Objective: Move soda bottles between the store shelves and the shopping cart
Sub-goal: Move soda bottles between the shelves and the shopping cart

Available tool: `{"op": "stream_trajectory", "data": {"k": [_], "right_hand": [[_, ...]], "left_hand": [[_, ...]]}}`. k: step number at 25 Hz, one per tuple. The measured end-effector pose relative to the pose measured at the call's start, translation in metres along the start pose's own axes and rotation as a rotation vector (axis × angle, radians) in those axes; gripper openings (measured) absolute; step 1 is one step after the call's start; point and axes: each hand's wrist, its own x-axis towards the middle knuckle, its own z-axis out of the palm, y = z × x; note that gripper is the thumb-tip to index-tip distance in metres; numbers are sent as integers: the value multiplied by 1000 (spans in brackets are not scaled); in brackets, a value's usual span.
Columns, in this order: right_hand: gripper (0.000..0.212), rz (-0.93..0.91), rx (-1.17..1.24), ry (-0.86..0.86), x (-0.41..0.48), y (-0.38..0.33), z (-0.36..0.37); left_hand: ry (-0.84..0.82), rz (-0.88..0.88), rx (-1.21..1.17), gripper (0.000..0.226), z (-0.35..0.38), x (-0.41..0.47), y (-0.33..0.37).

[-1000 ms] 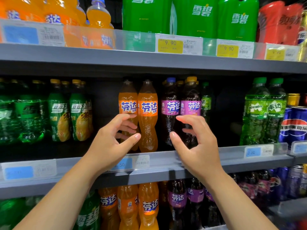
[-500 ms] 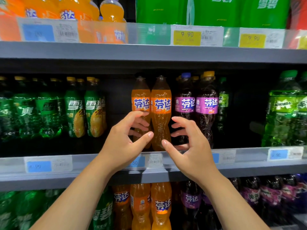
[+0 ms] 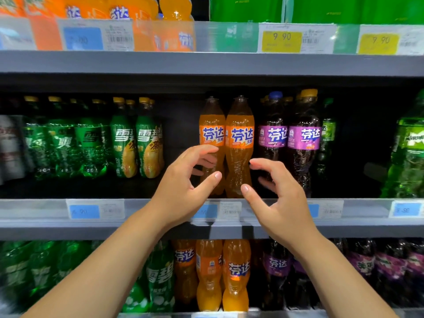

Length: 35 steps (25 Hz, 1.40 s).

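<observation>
Two orange soda bottles stand side by side on the middle shelf (image 3: 46, 226), the left one (image 3: 211, 120) and the right one (image 3: 239, 134). My left hand (image 3: 181, 187) hovers in front of the left orange bottle's lower half, fingers curved and thumb out, holding nothing. My right hand (image 3: 280, 198) is raised at the right orange bottle's right side, in front of a dark purple-labelled bottle (image 3: 273, 136). Its fingers are curved too, and its thumb tip is close to the orange bottle's base. No cart is in view.
A second purple-labelled bottle (image 3: 304, 136) stands right of the first. Green soda bottles (image 3: 124, 138) fill the shelf's left part, and a bright green bottle (image 3: 410, 157) is far right. The upper shelf (image 3: 206, 63) hangs close above the caps. More orange bottles (image 3: 236, 271) stand below.
My right hand has moved left, from the purple bottles to the right orange bottle's side. My left hand stays in front of the left orange bottle. The view has shifted left.
</observation>
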Motion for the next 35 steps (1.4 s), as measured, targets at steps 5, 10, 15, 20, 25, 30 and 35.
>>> {"op": "stream_trajectory", "data": {"k": [5, 10, 15, 20, 25, 30, 35], "right_hand": [[49, -84, -15, -98, -4, -37, 4], [49, -151, 111, -194, -17, -93, 58], [49, -178, 216, -282, -41, -163, 136], [48, -211, 296, -341, -70, -257, 226], [48, -201, 463, -435, -99, -349, 319], [38, -242, 595, -546, -115, -428, 408], [39, -265, 811, -649, -134, -490, 514]], "left_hand": [[1, 110, 282, 47, -56, -41, -10], [-61, 59, 471, 53, -135, -101, -21], [-79, -62, 601, 57, -235, -182, -24], [-9, -182, 646, 55, -357, -265, -24], [19, -315, 726, 52, -465, -355, -19], [106, -461, 837, 50, -560, -428, -11], [245, -654, 944, 47, -642, -503, -14]]}}
